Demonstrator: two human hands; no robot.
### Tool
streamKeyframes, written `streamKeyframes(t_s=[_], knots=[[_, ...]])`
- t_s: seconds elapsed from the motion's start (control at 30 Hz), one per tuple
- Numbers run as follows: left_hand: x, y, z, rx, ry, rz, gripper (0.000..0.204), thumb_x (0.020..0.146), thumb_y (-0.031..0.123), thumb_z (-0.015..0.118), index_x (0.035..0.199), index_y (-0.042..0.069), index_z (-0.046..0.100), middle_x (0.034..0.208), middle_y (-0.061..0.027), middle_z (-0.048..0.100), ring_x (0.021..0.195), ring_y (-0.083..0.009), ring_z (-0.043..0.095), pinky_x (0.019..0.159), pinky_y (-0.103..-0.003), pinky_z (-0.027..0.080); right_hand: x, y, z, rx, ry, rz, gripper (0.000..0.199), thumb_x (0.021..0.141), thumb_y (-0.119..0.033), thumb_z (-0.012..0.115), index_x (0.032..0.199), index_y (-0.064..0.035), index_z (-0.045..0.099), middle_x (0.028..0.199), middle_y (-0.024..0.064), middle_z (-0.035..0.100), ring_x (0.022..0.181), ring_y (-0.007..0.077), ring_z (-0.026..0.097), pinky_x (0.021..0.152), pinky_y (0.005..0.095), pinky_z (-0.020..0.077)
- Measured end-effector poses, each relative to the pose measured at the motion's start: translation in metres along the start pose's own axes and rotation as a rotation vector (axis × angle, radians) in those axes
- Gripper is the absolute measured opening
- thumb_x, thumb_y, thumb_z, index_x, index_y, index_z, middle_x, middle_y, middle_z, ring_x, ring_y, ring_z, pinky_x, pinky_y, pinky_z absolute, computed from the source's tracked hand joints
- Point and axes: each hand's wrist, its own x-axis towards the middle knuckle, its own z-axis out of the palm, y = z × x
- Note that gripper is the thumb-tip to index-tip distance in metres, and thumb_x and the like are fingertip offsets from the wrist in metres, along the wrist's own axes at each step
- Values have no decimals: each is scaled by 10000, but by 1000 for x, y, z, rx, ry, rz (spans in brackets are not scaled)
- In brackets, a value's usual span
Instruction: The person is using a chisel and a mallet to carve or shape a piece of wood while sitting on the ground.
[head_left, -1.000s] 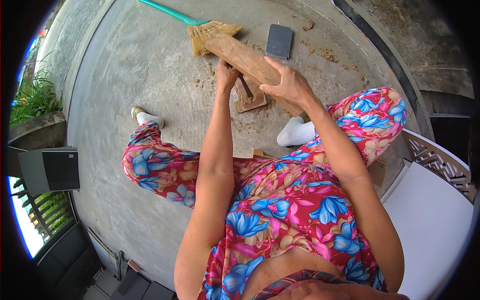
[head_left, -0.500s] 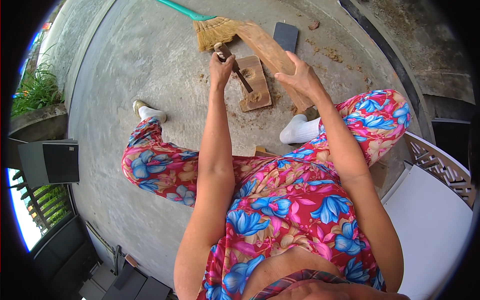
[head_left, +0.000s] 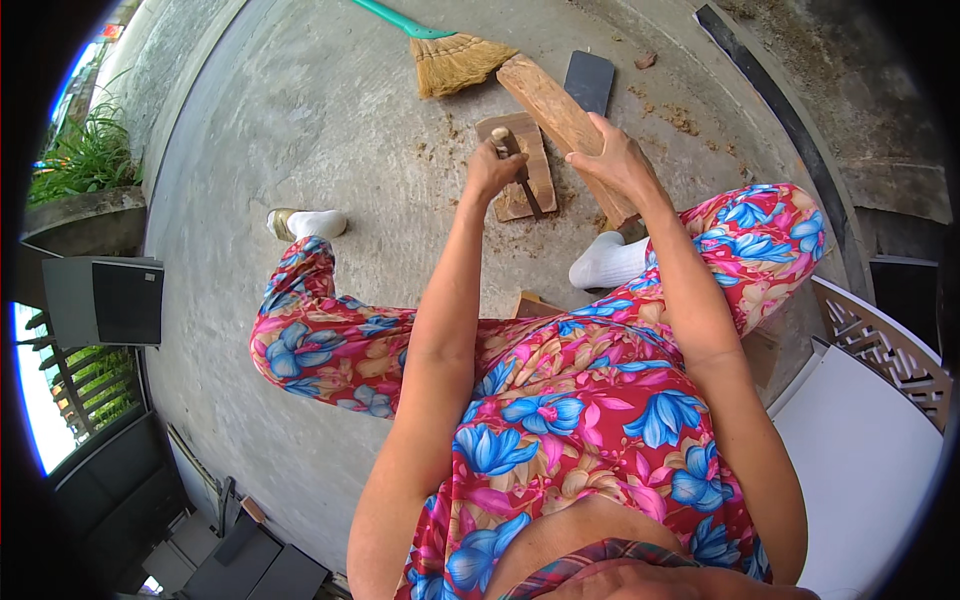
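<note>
My left hand [head_left: 490, 172] is wrapped round the wooden handle of a chisel [head_left: 504, 143]. Its dark blade slants down to the near right edge of a flat wooden board [head_left: 541, 165] on the ground; whether the tip touches cannot be told. The board has wood shavings around it, and my left hand partly hides its surface. In my right hand [head_left: 620, 168] is a long, thick piece of wood [head_left: 550, 98], gripped around its nearer half. It slopes from far left to near right, above the board's right side.
A straw broom [head_left: 460, 62] with a green handle lies beyond the board. Near it is a dark grey flat slab [head_left: 588, 80]. Sawdust [head_left: 680, 118] is scattered on the concrete. My white-socked feet [head_left: 608, 262] frame the work spot. A white panel [head_left: 850, 450] stands at right.
My left hand has brought the chisel rightward and nearer, from the board's surface to its near right edge. The chisel looks steeper. The wood in my right hand has shifted slightly, and the whole view moved a little.
</note>
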Motion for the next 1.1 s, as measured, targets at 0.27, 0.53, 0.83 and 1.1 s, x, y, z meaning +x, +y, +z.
streamKeyframes(t_s=[0.27,0.53,0.83,1.1], knots=[[-7,-16,3,-8,187,74,343,780,209,778,1037,22,652,900,-125,723,840,-230,700,747,-361,547,3,4,0,40,-13,-6,902,711,-377,753,1451,6,408,1391,264,516,1285,363,519,1066,389,430],[-13,22,-10,-42,276,238,327,793,216,792,957,13,595,808,-135,703,714,-214,694,654,-342,542,5,5,-12,100,-30,15,898,715,-367,758,1443,26,411,1389,274,514,1288,362,519,1073,388,421],[-57,48,61,162,329,323,351,718,112,781,1028,136,619,969,-131,685,872,-351,674,743,-416,543,-4,-6,-33,309,50,-91,824,746,-324,785,1398,58,456,1274,242,615,1150,281,630,962,346,490],[-75,30,110,393,178,466,281,788,54,656,1042,84,538,933,-177,608,762,-423,640,632,-506,523,-44,-12,-46,724,105,13,666,826,-305,743,1347,32,501,1154,124,634,997,150,626,844,284,507]])
